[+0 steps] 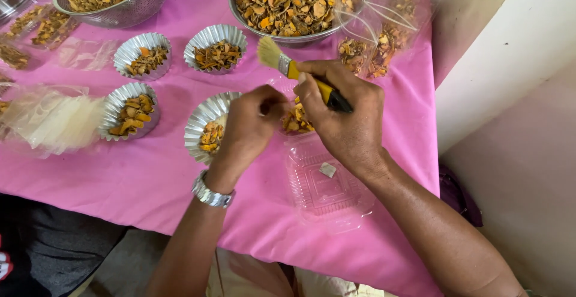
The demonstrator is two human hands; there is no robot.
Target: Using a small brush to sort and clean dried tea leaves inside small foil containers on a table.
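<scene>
My right hand [345,114] grips a yellow-and-black brush [294,69], its pale bristles pointing up and left. My left hand [249,126], with a metal watch on the wrist, pinches at a small heap of orange dried slices [295,120] between the two hands. Under my left hand a fluted foil cup [201,123] holds some of the same slices. A clear plastic clamshell box [324,183] lies open below my right hand, a small white packet inside it.
Three more filled foil cups [142,54] [215,51] [129,111] stand on the pink tablecloth [150,171]. Two big steel bowls [111,0] [294,6] of dried slices sit at the back. Filled clear bags [384,39] lie right, empty bags [51,120] left.
</scene>
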